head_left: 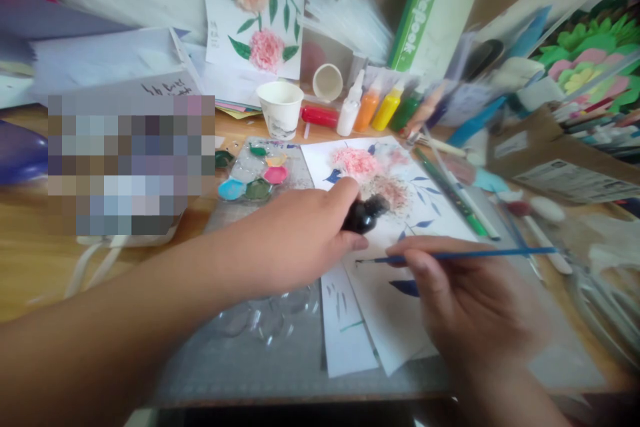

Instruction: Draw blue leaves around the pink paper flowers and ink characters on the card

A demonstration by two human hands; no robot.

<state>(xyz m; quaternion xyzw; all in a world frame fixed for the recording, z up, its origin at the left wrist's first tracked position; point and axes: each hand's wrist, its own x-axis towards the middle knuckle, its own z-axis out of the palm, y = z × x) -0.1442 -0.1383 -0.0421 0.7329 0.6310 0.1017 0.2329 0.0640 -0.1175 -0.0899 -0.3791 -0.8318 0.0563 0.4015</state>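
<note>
Head view. The left hand is closed round a small black object, whose rounded end sticks out past the thumb and lies over the flower painting; blur hides what the object is. The right hand pinches a blue-handled paintbrush between thumb and fingertips. The brush lies almost level, with its tip pointing left over the painting's lower half, just below the black object.

The painting, pink blooms with blue leaves on white paper, lies tilted on a grey cutting mat, overlapping a second sheet marked with a few test strokes. A clear paint palette with pink, blue and green wells lies just left of the painting. Behind it on the counter stand a paper cup and a row of paint bottles. A finished flower picture is propped upright at the back.
</note>
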